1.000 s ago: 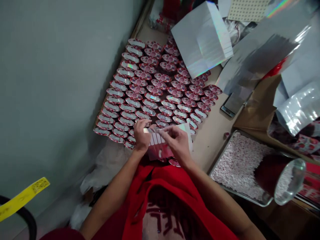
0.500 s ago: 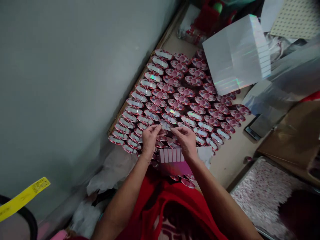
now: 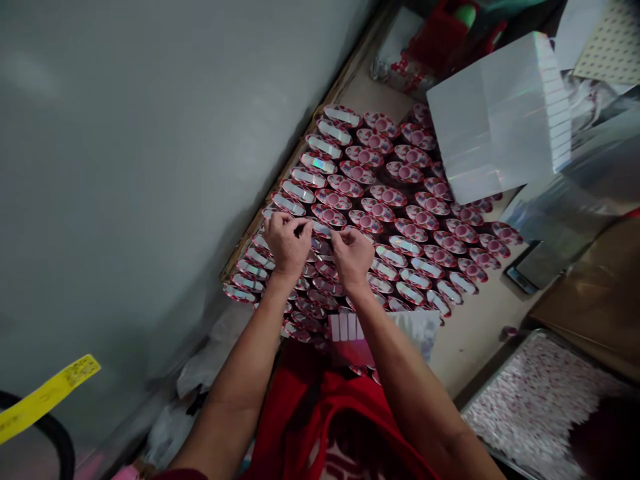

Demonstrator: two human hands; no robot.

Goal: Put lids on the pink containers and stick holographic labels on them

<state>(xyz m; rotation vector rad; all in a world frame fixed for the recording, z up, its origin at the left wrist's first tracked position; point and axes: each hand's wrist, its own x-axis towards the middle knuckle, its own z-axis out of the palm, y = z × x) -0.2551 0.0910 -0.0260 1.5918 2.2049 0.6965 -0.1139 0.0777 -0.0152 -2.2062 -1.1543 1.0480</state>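
Note:
Many small red-and-pink round cups stand in tight rows on the table; some carry shiny holographic strips across their tops. My left hand and my right hand are over the near rows, fingers pinched together around a small silver strip held between them just above a cup. A sticker sheet with white strips on a pink backing lies at the near edge, under my right forearm. What the fingertips press is partly hidden.
A grey wall borders the table on the left. A folded holographic sheet rests over the far cups. A metal tray of small pale pieces sits at the right, a dark phone beside it, and brown cardboard beyond.
Both hands left the sticker sheet and moved forward and left over the cup rows, carrying a silver strip. The sheet now lies at the table's near edge.

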